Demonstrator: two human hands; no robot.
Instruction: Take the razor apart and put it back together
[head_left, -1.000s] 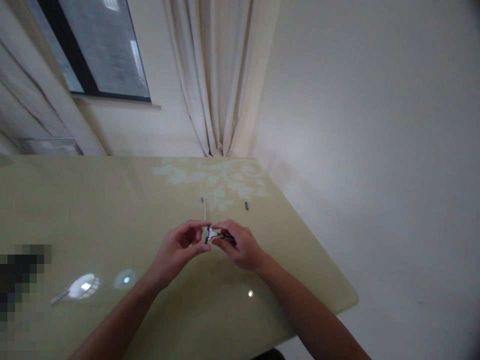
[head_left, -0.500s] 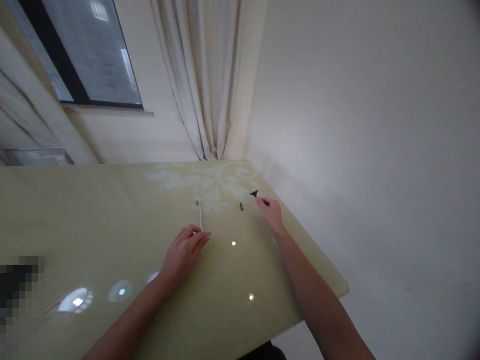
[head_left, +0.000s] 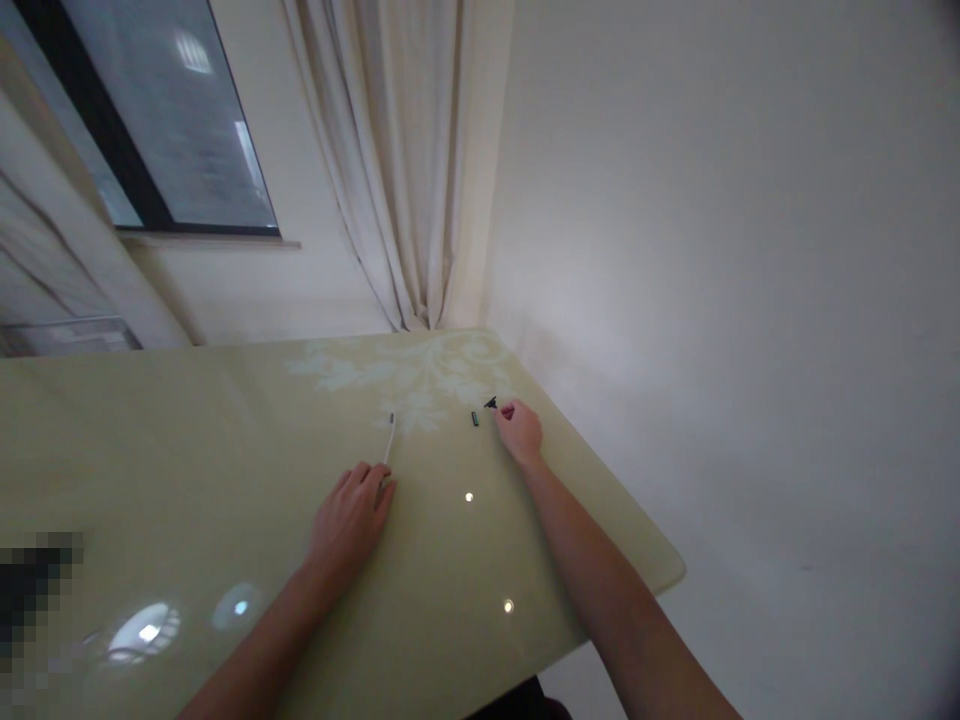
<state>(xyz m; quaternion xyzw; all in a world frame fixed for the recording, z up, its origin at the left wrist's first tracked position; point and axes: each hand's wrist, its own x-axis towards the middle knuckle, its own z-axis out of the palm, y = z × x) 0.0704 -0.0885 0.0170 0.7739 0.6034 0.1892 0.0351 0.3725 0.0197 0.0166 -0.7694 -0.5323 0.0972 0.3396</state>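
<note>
My left hand rests low over the table with its fingers closed around the near end of a slim white toothbrush. The brush's small dark head points toward the far edge. To the right, my right hand is closed on what looks like a small black razor. Its T-shaped head sticks out past the fingertips, while the hand hides the handle. Just left of that hand, apart from it, a small dark rectangular piece lies on the table.
The glossy yellow-green table has a pale leaf pattern at its far right corner and reflects several lights. A wall runs close along its right edge. Beyond the far edge hang a curtain and a window.
My right hand has moved a little left with the razor, whose head has turned and is nearer the dark piece. My left hand has shifted left, and the toothbrush now leans rightward toward its head.
</note>
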